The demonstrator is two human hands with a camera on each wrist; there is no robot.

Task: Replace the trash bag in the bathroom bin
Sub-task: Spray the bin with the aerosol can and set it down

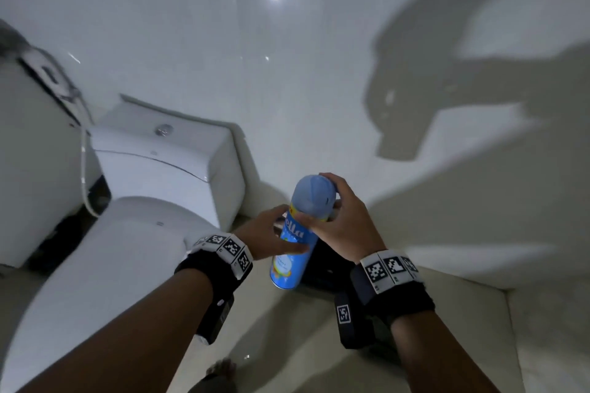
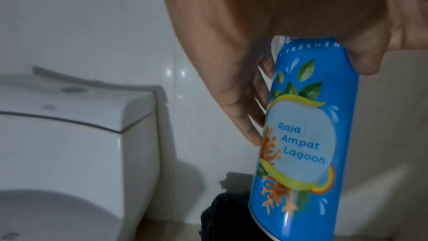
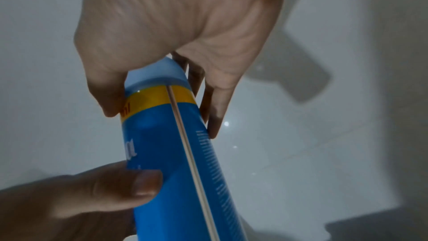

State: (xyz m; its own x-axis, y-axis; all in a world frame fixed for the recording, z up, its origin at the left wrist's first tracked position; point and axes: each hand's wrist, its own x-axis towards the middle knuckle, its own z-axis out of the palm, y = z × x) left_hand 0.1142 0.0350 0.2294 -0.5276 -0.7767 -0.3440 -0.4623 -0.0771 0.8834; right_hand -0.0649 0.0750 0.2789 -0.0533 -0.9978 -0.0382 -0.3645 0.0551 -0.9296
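A blue air-freshener spray can (image 1: 295,239) with a pale blue cap is held upright in the air, slightly tilted, in front of the white wall. My left hand (image 1: 271,234) grips the can's middle, thumb across the label (image 2: 298,146). My right hand (image 1: 335,217) grips the top at the yellow band (image 3: 159,96), fingers round the cap. Below the can, a black bin or bag (image 1: 322,268) is partly hidden behind my right wrist; its dark edge (image 2: 222,219) shows in the left wrist view.
A white toilet (image 1: 105,233) with its lid down and its cistern (image 1: 166,150) stands to the left, a spray hose (image 1: 84,175) hanging beside it. Glossy white wall tiles (image 1: 287,73) lie ahead. The floor (image 1: 479,344) is beige tile.
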